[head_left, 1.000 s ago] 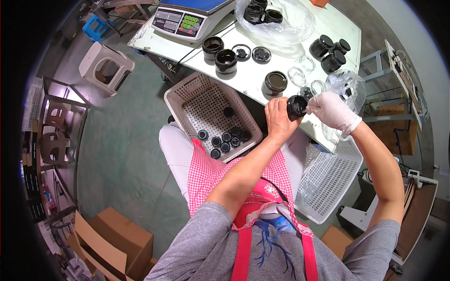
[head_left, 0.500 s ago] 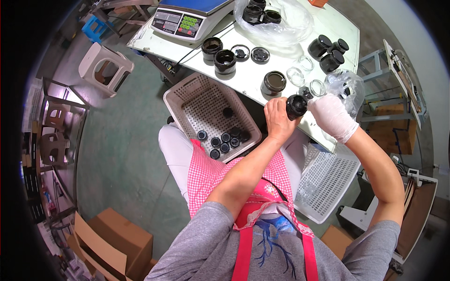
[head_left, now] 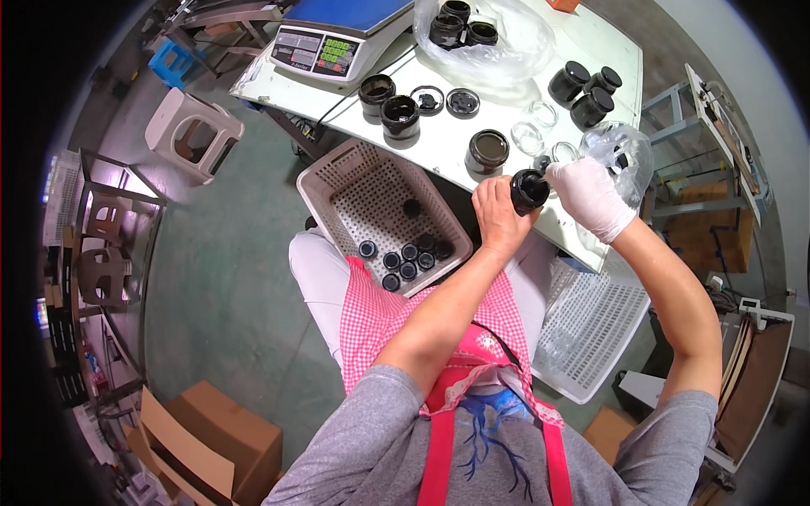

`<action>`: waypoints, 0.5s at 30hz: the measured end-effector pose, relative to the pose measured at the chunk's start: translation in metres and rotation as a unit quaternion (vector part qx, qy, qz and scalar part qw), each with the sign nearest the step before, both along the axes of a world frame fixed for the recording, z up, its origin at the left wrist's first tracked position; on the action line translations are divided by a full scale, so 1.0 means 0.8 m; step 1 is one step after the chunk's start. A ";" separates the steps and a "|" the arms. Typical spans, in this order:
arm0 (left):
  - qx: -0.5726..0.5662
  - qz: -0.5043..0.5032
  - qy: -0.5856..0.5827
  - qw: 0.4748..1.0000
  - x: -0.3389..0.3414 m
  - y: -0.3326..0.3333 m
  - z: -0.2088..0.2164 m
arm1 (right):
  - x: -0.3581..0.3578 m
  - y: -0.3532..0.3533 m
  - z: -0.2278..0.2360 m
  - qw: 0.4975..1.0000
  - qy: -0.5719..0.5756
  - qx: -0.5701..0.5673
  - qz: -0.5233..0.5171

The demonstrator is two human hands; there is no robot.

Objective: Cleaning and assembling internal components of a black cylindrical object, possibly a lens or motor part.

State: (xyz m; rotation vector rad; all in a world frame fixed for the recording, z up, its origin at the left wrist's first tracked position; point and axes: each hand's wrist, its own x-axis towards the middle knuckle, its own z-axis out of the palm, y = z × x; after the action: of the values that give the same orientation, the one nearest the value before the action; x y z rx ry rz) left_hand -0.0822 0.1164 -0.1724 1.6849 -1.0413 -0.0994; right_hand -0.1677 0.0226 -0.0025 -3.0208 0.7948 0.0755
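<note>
My bare left hand (head_left: 498,215) is wrapped round a small black jar (head_left: 529,202) just past the table's front edge, its mouth tipped up. My white-gloved right hand (head_left: 593,201) is closed at the jar's rim; whatever its fingers pinch is hidden. Behind them an open dark jar (head_left: 488,152) stands on the white table (head_left: 439,157). Clear rings or lids (head_left: 527,137) lie beside it. Farther left are two open black jars (head_left: 400,125) and two round lids (head_left: 462,103) with dark smears. Several lidded black jars (head_left: 591,110) stand at the right.
A scale (head_left: 316,51) and a clear bag (head_left: 531,46) round several black jars occupy the table's far side. Another clear bag (head_left: 620,148) lies by the right edge. Below are a crate (head_left: 329,202) holding small black pieces, a white crate (head_left: 612,341) and a stool (head_left: 190,131).
My right hand has moved slightly left and closer over the jar's mouth. The left hand still grips the jar, and the view has shifted a little.
</note>
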 end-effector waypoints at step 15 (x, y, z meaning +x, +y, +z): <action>-0.008 -0.005 0.003 1.000 0.001 -0.001 -0.005 | 0.042 -0.023 0.043 0.893 0.106 0.375 -0.225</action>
State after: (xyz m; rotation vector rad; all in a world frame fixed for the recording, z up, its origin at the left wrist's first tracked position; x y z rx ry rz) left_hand -0.0816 0.1158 -0.1765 1.6635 -1.0439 -0.1014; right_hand -0.1343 0.0042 0.0322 -2.0742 1.1306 0.5633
